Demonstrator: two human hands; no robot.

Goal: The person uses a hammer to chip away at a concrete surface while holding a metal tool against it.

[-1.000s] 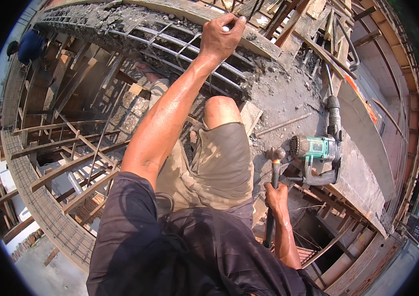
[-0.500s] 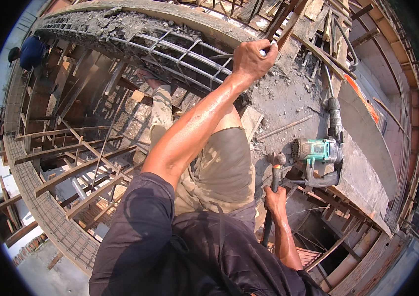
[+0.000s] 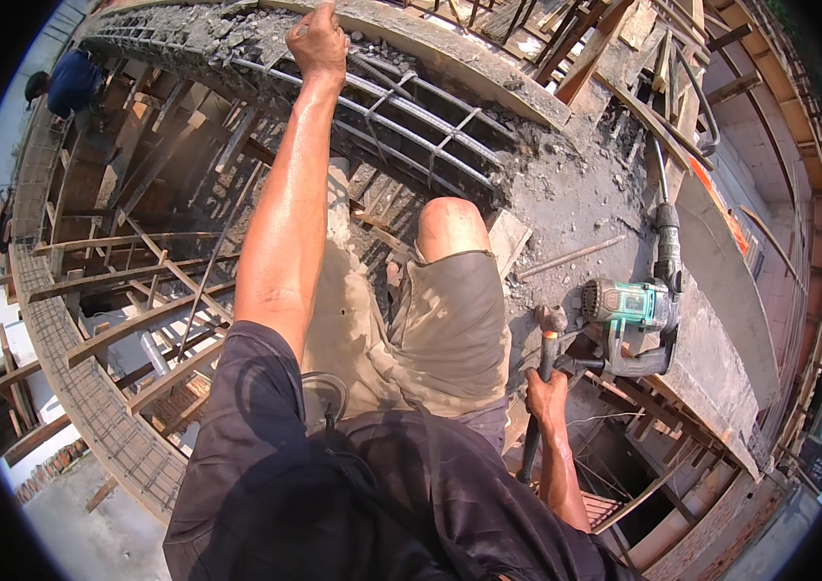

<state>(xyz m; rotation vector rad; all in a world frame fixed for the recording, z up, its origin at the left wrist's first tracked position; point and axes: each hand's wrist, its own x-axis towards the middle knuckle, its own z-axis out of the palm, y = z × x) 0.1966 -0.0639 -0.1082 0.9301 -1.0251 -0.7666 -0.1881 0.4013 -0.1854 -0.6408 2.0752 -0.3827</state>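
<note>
My left hand (image 3: pixel 317 46) is stretched out at the far side, fingers curled closed, over the edge of a broken concrete beam. Whatever it may hold is hidden. Below and right of it, bare steel reinforcing bars (image 3: pixel 401 102) run along the beam's opened face. My right hand (image 3: pixel 547 395) grips a hammer (image 3: pixel 531 445) by its dark handle, just under an orange band, with the worn metal head pointing away from me. Right beside that head lies a green and grey demolition hammer (image 3: pixel 636 305), its long bit reaching toward the far side.
A loose metal rod (image 3: pixel 571 259) rests on the rubble-strewn concrete (image 3: pixel 576 218). Timber props (image 3: pixel 130 329) and a caged rebar strip (image 3: pixel 130 436) stand over deep gaps at left. Two people are at the far left, one in a blue shirt (image 3: pixel 75 82). Planks (image 3: pixel 668 77) are piled at far right.
My left hand has swung left and farther away along the beam, still closed. The right hand keeps its hold on the hammer, nearly in place. The view has shifted slightly.
</note>
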